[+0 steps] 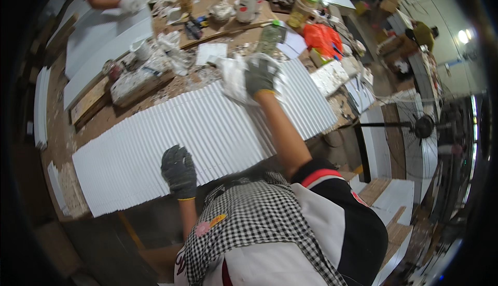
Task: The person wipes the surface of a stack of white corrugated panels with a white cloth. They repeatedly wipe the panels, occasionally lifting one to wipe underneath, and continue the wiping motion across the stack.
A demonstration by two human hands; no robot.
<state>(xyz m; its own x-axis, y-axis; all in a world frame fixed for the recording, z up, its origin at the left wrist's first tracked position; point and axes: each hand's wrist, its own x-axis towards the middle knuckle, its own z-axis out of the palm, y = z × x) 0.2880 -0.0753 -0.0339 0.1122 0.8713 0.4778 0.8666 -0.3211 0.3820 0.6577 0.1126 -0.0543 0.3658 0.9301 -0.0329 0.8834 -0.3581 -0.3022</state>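
The ribbed white panel [207, 135] lies slantwise along the near edge of the table [58, 130], its left end by the near-left corner and its other end toward the right edge. Your crumpled white cloth [234, 81] sits on its far side, partly over that edge. Your gloved right hand [261, 76] rests on the cloth, fingers somewhat spread and bent over it; you can't tell from here whether they pinch it or only press. Your gloved left hand [179, 167] lies on the panel close to its near edge, fingers loosely together and slightly bent, grasping nothing.

With so light-looking a hold, the panel could slide or pivot if your right hand pushes hard; being so near the table's edge, it could tip over the side. Pressure across the ribs might dent them, and a loose fold of cloth could snag.

Just beyond the cloth stands a green-capped bottle [268, 37]; a long reach could knock it over. The crusted block [142, 81], toward the table's far-left part, and the white-smeared slab [329, 78], by the panel's right end, could shed grit onto the ribs, which a wipe would drag into scratches.
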